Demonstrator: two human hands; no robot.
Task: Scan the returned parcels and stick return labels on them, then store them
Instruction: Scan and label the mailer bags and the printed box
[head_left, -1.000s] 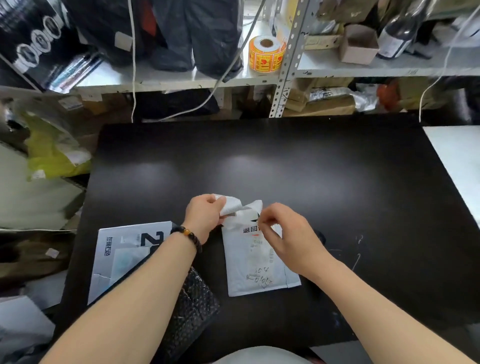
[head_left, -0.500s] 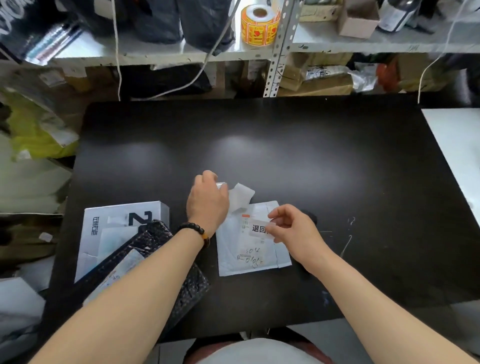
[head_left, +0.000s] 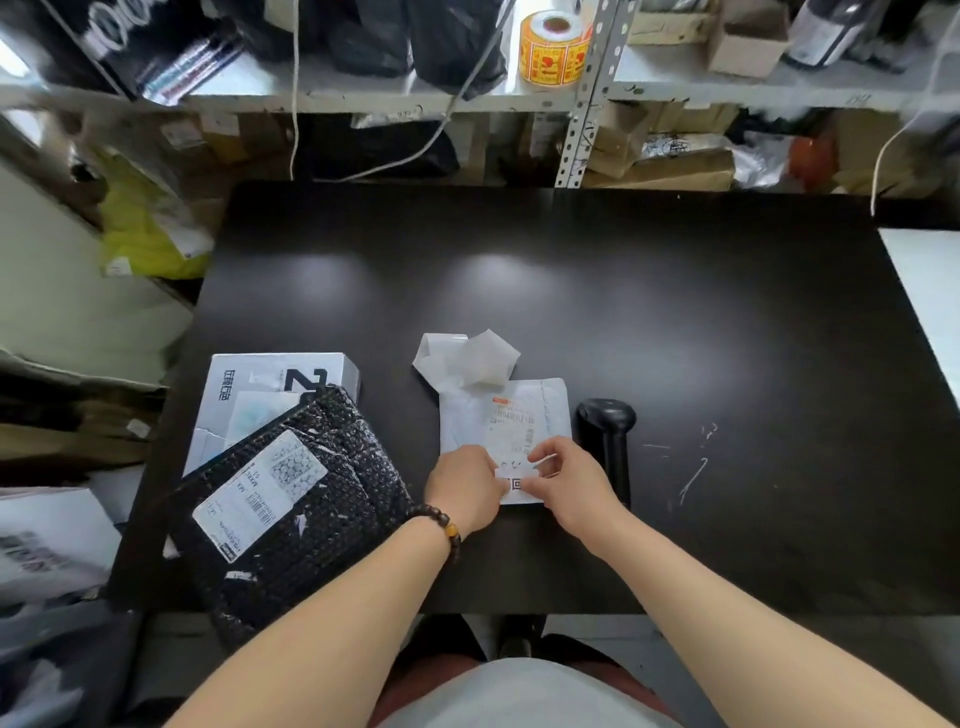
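Left hand (head_left: 462, 488) and right hand (head_left: 569, 480), fingers curled, each pinch one end of the return label (head_left: 515, 483) at the near edge of the white parcel (head_left: 506, 415), which lies flat on the table (head_left: 675, 312). Recommended: set it square, clear of the printed barcode, and smooth outward. Peeled backing (head_left: 467, 358) lies beyond.

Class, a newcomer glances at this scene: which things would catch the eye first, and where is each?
Near the front of the black table, the left hand and right hand pinch a small label on a white parcel. A black bubble mailer lies to its left, a scanner to its right. A yellow sticker roll stands on the shelf behind.
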